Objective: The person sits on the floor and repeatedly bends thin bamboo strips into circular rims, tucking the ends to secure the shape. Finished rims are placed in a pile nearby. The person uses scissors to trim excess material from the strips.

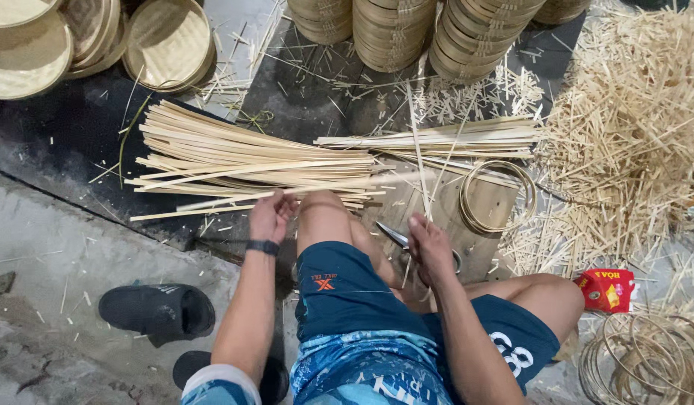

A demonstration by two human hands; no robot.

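My left hand (270, 216) reaches forward to the near end of a fanned bundle of long flat bamboo strips (242, 159) and closes on one strip. My right hand (429, 244) grips a knife with a metal blade (396, 235) pointing left, and a single thin strip (417, 150) stands up from the same hand. Both hands work over my bent knees while I sit on the floor. A second, smaller bundle of strips (437, 141) lies to the right of the first.
A bamboo hoop (499, 196) rests on a wooden board ahead. Stacks of round bamboo trays (396, 30) and lids (167, 41) stand at the back. Bamboo offcuts (632, 135) pile up on the right, with a red box (606, 289), more hoops (647, 360) and black sandals (158, 310).
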